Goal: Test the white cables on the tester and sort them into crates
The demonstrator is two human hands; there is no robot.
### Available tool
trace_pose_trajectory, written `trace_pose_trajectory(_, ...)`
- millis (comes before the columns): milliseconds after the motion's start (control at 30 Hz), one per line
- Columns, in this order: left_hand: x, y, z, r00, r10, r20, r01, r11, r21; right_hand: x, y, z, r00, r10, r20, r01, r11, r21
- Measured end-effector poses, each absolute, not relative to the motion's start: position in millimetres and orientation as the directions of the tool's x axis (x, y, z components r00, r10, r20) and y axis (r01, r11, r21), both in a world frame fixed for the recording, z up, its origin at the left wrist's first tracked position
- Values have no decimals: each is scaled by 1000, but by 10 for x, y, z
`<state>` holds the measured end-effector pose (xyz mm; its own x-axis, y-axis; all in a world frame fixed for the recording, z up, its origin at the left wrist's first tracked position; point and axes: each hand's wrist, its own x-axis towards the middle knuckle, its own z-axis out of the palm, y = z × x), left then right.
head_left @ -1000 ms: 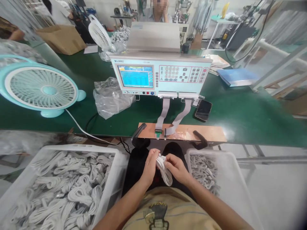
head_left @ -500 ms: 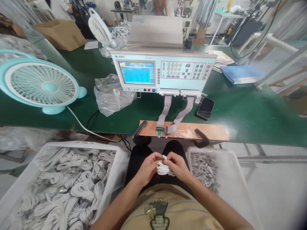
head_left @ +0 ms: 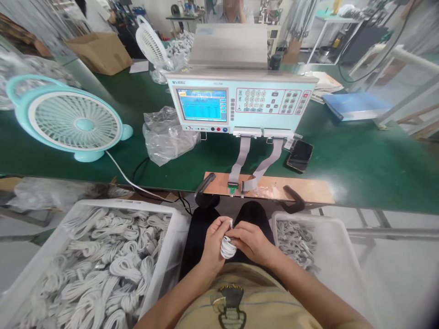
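Note:
A coiled white cable [head_left: 228, 249] is held between my hands above my lap. My left hand [head_left: 216, 240] is closed round its left side, with a small white end showing at the fingertips. From the right, my right hand [head_left: 249, 241] reaches over the coil, its fingers pinched on the cable near the left fingertips. In front, on a copper-coloured board [head_left: 267, 186] at the bench edge, two grey ribbon cables [head_left: 239, 160] run down from a tester [head_left: 247, 103] with a lit blue screen.
Bins stand on both sides, a left bin [head_left: 174, 237] full of coiled cables and a right bin [head_left: 346, 246] with some cables. On the green bench are a fan [head_left: 84, 124], plastic bag [head_left: 169, 137], phone [head_left: 300, 156] and blue folder [head_left: 356, 106]. A person [head_left: 231, 11] sits behind the tester.
The view has shifted, so the bench things appear further right. My left hand has turned more upright round the coil, and my right hand's fingers now reach across it.

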<state>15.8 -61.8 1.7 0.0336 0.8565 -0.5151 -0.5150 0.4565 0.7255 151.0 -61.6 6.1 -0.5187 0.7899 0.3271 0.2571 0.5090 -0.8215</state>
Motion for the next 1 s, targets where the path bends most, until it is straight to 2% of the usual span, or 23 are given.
trace_pose_trajectory(67,163,-602,24,-16,891,-453,-422,405,811,1536,-594,117,-569,762,310,247,517,-819)
trace_pose_trajectory(133,175,-584,23,-89,941,-328,-278,293,915,1550,-565,122,-518,804,291,241,464,-853)
trace_pose_trajectory(200,198,-559,14,-123,978,-169,-127,153,980,1547,-516,67,-365,897,251,212,342,-916)
trace_pose_trajectory(300,231,-485,-22,-48,999,-18,-2,18,1000,1522,-398,-86,-97,990,100,89,108,-990)
trace_pose_trajectory(367,235,-406,-66,25,999,-33,0,33,999,1505,-305,-191,-27,1000,-6,-1,-6,-1000)
trace_pose_trajectory(467,199,-276,-149,139,967,-212,-116,229,967,1496,-188,-296,-22,995,-95,-65,-96,-993)
trace_pose_trajectory(567,119,-185,-200,289,886,-363,-314,445,839,1503,-120,-331,1,989,-146,-70,-145,-987)
trace_pose_trajectory(667,46,-148,-212,380,837,-393,-401,532,746,1516,-94,-330,17,983,-184,-82,-182,-980)
trace_pose_trajectory(833,57,-130,-279,297,862,-410,-350,498,793,1523,-86,-291,4,967,-255,-173,-250,-953)
trace_pose_trajectory(1000,98,-75,-279,219,923,-317,-91,343,935,1504,-44,-242,-17,938,-347,-307,-335,-891)
